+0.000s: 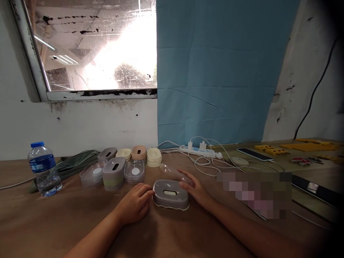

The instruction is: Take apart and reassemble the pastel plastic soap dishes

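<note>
A grey, slotted oval cover sits level on the brown tabletop, a wavy cream edge showing beneath it. Just behind, a clear plastic piece tilts, its outline faint.

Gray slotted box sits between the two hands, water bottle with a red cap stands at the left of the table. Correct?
Not quite: the cap is blue, not red, as the head view shows. The gray slotted box does sit between the left hand and the right hand, and the water bottle stands at the left of the table.
</note>
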### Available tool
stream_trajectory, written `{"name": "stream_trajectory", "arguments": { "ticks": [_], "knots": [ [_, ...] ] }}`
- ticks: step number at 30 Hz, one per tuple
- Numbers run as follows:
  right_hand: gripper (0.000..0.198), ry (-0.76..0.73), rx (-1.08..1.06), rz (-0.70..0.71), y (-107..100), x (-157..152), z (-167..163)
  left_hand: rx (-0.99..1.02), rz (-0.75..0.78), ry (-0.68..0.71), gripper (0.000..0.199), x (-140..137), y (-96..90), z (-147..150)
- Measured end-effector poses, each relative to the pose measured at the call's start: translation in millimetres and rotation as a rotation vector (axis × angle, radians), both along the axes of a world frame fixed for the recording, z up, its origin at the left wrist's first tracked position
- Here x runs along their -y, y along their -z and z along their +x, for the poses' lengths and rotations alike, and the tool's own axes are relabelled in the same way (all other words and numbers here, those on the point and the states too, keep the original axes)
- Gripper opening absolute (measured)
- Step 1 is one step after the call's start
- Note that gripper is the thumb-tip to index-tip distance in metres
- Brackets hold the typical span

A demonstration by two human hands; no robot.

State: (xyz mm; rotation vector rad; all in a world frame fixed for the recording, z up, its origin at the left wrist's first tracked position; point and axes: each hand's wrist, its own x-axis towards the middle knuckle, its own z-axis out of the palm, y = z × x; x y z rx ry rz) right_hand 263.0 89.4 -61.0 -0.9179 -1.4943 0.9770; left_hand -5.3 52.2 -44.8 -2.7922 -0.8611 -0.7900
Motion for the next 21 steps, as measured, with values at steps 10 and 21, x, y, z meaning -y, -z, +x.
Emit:
{"name": "stream_trajectory", "arguments": {
  "ticks": [10,21],
  "knots": [
    [0.045,0.159,-0.479,-0.336,-1.1,-22.3,23.5,-0.082,0.065,0.067,0.039,-1.7,-2.0,2.8],
    [0.038,0.341,-0.597,-0.305,8.0,-31.7,27.7,-0.119,-0.021,0.062,0.048,-2.7,-1.2,1.6]
  ]
}}
